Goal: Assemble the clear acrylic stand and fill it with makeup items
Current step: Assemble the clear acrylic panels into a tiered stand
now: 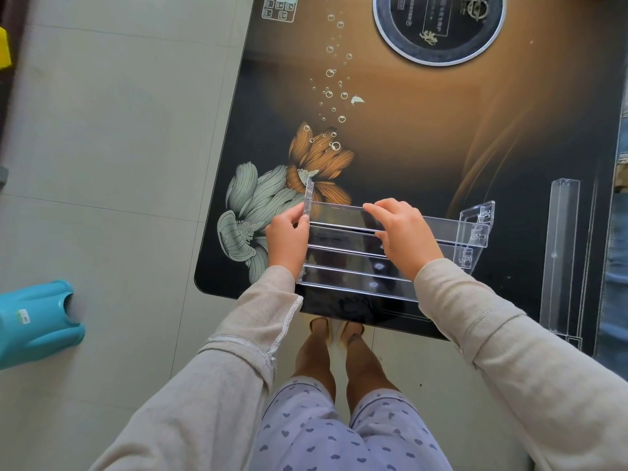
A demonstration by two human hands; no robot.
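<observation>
The counter (pixel 424 147), a dark glass top printed with flowers and bubbles, fills the centre and right of the frame. A round hob ring (pixel 438 28) sits at its upper right.

The acrylic stand (pixel 353 266) sits at the lower centre of the frame, on the counter close to its near edge. It appears to be partly built. Four stepped clear tiers run left to right. A clear right side panel (pixel 477 226) appears already joined at their right ends, though how firmly cannot be told.

A long clear acrylic piece (pixel 560 253) lies apart at the right of the frame, unattached. It presumably has yet to go on.

The left side panel (pixel 308 198) stands upright against the tiers' left ends, with its top rising above the uppermost tier. Judged as the fitting now in hand, not yet seated.

No makeup items are in view, so the filling is wholly outstanding.

The left hand (pixel 287 236) pinches the left side panel, fingers curled at its edge. The right hand (pixel 402 232) grasps the uppermost tier, with its fingers hooked over the far edge and the thumb on the near side.

The acrylic is colourless and glossy. It shows mostly by its bright edges and reflections, and small slotted tabs are visible on the right side panel.
</observation>
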